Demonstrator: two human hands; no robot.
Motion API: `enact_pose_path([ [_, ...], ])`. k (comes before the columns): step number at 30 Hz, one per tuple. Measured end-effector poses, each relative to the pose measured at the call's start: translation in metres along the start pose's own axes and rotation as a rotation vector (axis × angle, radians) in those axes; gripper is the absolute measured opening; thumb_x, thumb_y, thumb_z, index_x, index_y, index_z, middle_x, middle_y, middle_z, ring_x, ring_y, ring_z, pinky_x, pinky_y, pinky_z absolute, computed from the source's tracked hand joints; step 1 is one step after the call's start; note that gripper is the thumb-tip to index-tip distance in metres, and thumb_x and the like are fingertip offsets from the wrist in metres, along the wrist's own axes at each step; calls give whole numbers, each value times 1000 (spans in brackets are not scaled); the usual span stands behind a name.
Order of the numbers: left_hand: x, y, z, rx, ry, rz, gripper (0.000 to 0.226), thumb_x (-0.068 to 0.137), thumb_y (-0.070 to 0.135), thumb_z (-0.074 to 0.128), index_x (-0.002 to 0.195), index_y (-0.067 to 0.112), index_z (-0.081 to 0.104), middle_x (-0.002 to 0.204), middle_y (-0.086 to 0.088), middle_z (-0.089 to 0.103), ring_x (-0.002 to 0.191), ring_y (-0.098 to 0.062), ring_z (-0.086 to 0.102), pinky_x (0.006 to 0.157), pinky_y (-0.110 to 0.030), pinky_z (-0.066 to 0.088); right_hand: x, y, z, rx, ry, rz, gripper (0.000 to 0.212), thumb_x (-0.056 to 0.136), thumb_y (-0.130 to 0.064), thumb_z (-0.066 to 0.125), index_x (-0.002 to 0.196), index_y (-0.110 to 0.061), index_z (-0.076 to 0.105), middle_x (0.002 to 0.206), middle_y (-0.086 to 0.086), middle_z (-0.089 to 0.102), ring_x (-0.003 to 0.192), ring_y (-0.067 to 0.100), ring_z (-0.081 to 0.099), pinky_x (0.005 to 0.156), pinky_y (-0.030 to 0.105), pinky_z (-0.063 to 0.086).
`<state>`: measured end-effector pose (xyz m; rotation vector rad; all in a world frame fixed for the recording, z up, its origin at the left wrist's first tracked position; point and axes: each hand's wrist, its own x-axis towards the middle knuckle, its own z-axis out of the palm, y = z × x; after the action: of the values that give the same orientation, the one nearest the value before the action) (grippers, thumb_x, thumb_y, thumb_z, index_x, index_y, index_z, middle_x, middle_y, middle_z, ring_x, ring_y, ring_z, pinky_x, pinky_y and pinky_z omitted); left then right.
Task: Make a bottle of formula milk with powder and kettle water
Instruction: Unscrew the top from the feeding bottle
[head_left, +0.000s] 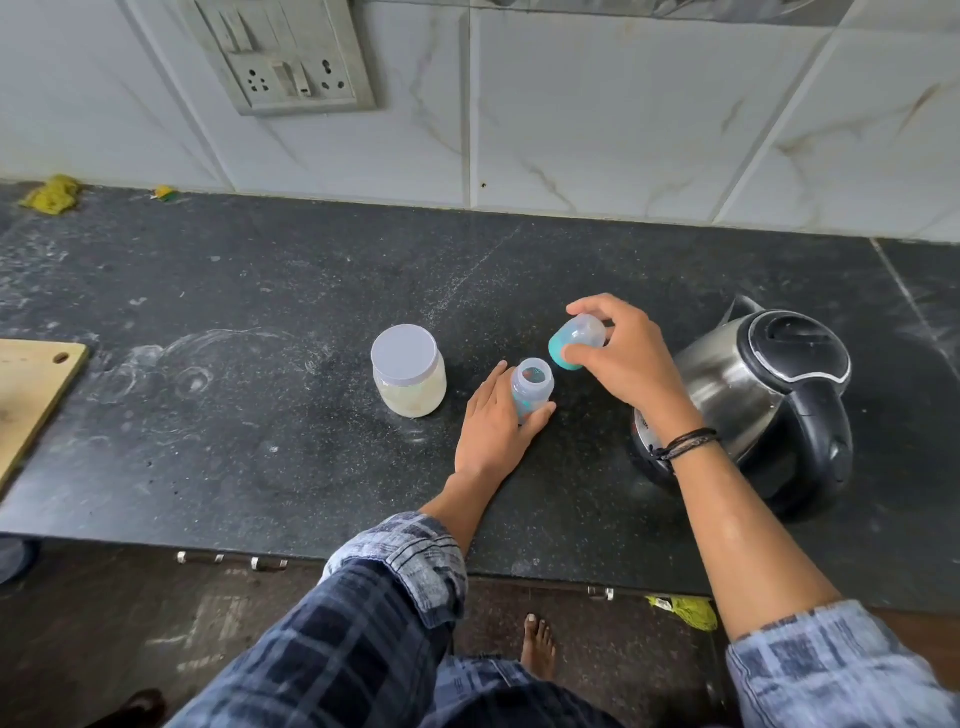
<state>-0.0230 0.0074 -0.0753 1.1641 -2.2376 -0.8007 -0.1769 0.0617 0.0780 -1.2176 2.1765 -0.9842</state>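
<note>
Worktop: we see a dark speckled stone counter backed by pale marbled wall tiles and a socket panel.
Bottle: the small clear bottle stands upright near the counter's middle, mouth uncovered, between powder jar and kettle.
Left hand: the left hand wraps the bottle's lower body, thumb on the near side. We judge this grip steadies it against tipping.
Right hand: the right hand pinches the teal-collared cap just up and right of the bottle mouth. We judge it is held aside to leave the mouth free for filling.
Powder jar: the powder jar stands just left of the bottle, apart from it, with its lid on.
Kettle: the kettle stands at the right with its lid shut, partly behind the right forearm, handle toward us, within easy reach.
Edges and room: we note bare counter beyond the bottle toward the wall, and between the jar and the wooden board at far left. The kettle crowds the right side, and the near edge lies well behind the left wrist.
</note>
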Motion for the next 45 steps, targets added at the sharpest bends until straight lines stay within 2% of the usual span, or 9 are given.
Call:
enact_pose_path([
  [3, 0, 0, 1, -6, 3, -15, 72, 95, 61, 57, 151, 20, 37, 159, -3, 40, 150, -12, 24, 120, -30, 17, 5, 10, 0, -45, 54, 27, 43, 82, -16, 76, 120, -33, 67, 124, -5, 62, 109, 19, 62, 94, 42, 53],
  [10, 0, -1, 2, -5, 5, -29, 72, 94, 62, 57, 150, 23, 36, 160, -1, 39, 149, -9, 23, 117, -25, 14, 16, 40, 18, -257, 57, 48, 45, 88, -9, 71, 129, -24, 62, 128, 5, 60, 113, 30, 61, 83, 29, 37],
  [18, -1, -2, 3, -24, 43, -26, 66, 91, 63, 59, 143, 28, 40, 155, 5, 44, 148, 0, 17, 114, -19, 13, 22, 61, 35, -331, -39, 81, 43, 89, 0, 68, 127, -17, 63, 130, 8, 62, 115, 33, 62, 91, 37, 46],
  [24, 0, -6, 4, -40, 54, -16, 67, 90, 67, 58, 142, 27, 42, 154, 6, 45, 139, 24, -2, 114, -20, 15, 22, 66, 44, -338, -64, 85, 43, 90, -2, 73, 129, -18, 61, 130, 10, 60, 113, 32, 64, 89, 40, 51],
  [27, 0, -4, 3, -57, 41, -33, 70, 89, 68, 58, 143, 27, 42, 156, 5, 42, 145, 17, 7, 114, -22, 17, 20, 67, 45, -345, -75, 88, 47, 90, -5, 75, 131, -19, 60, 132, 9, 58, 114, 33, 63, 84, 35, 45],
  [30, -1, 0, 0, -91, 33, -68, 72, 88, 68, 59, 145, 28, 42, 157, 5, 40, 148, 0, 19, 114, -23, 19, 15, 64, 43, -327, -64, 68, 57, 87, -9, 79, 138, -20, 57, 139, 9, 54, 119, 34, 61, 93, 42, 49],
  [39, -4, 4, -7, -150, 4, -118, 84, 79, 79, 63, 147, 37, 36, 161, 10, 31, 150, 5, 13, 116, -26, 21, -25, 44, 32, -231, 69, -48, 45, 89, -10, 74, 132, -16, 64, 132, 7, 56, 118, 32, 58, 99, 40, 48],
  [42, -5, 4, -8, -164, 19, -96, 87, 77, 80, 65, 147, 37, 35, 159, 14, 33, 149, 10, 8, 120, -31, 24, -41, 41, 27, -224, 97, -82, 39, 90, -12, 74, 128, -18, 65, 129, 5, 57, 117, 30, 58, 95, 39, 49],
  [45, -6, 7, -12, -189, 16, -94, 91, 77, 79, 67, 149, 36, 32, 159, 16, 33, 152, 4, 9, 123, -39, 26, -55, 41, 20, -236, 119, -100, 36, 92, -17, 73, 127, -21, 65, 127, 2, 57, 118, 26, 58, 90, 38, 50],
])
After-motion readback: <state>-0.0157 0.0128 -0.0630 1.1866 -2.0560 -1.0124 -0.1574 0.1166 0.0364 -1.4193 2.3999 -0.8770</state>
